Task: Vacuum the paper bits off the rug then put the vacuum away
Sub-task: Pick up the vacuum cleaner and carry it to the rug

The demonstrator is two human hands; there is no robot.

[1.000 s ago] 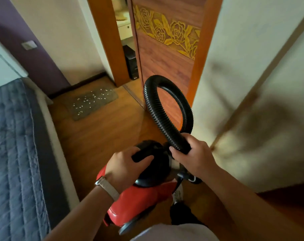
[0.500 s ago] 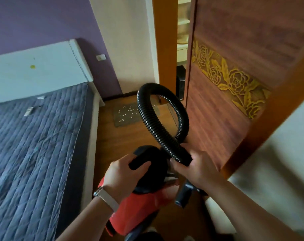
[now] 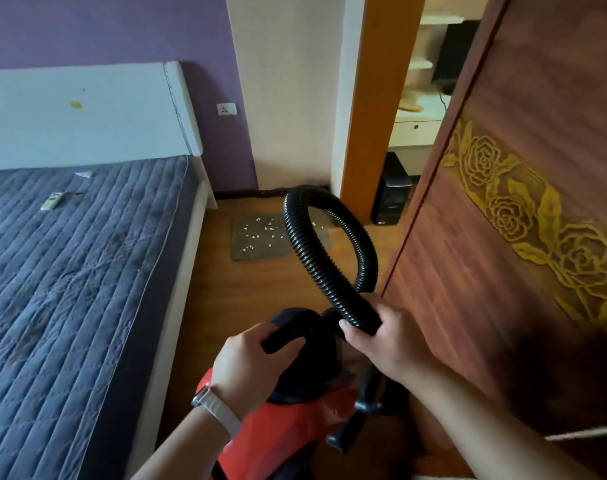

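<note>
Head view: a red canister vacuum with a black dome top is held low in front of the person, over the brown wooden floor. Whether it is clear of the floor cannot be told.
Left hand: the grip is clamped round the black handle on the dome.
Right hand: the grip is clamped on the black corrugated hose near its lower end. The hose arches up and curves back down.
Rug: the small grey rectangular rug lies ahead by the doorway, partly behind the hose loop and well apart from the vacuum.
Paper bits: white paper scraps are scattered across the rug.
Change: in the last second the view has swung from the right-hand wall toward the bed with the blue-grey quilt. The rug has shifted from upper left to straight ahead. Both grips are unchanged.
Meaning: this is judged the approach stage, with no vacuuming begun. The person now faces the rug squarely.
</note>
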